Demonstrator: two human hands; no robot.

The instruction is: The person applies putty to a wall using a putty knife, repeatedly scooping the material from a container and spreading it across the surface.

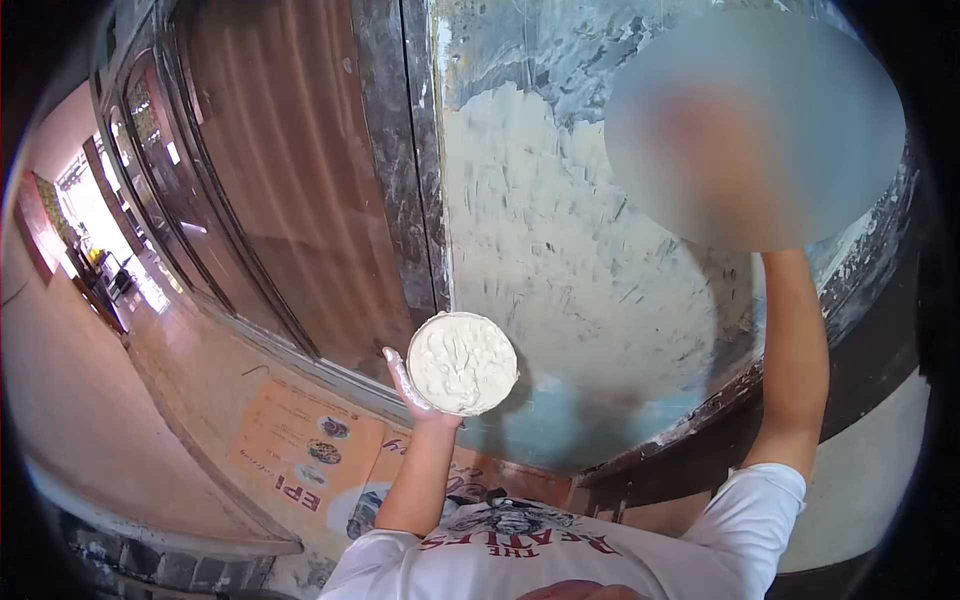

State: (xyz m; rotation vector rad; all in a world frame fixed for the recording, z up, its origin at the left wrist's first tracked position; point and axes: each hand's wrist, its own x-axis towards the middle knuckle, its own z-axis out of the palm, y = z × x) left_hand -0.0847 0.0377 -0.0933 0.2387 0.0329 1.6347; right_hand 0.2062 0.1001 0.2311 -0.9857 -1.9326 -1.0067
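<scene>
My left hand (pixel 418 404) supports a round tub (pixel 412 380) from below and at its side, with white smears on the thumb. Thick off-white putty (pixel 462 365) fills the tub, its surface rough and ridged. My right arm reaches up to the wall at the upper right. A blurred patch covers my right hand (pixel 708 125), so its fingers and anything in them are hidden. Off-white putty (pixel 560 210) coats much of the wall panel in front of me, streaked with dark marks. Blue-grey patches (pixel 585 65) show at its top.
Left of the panel stands a dark post (pixel 395 150) beside a glass pane (pixel 280 150) with brown curtain behind it. A printed banner (pixel 310 450) lies on the floor below. A dark ledge (pixel 690 440) edges the panel's lower right. A passage (pixel 150 290) runs off at far left.
</scene>
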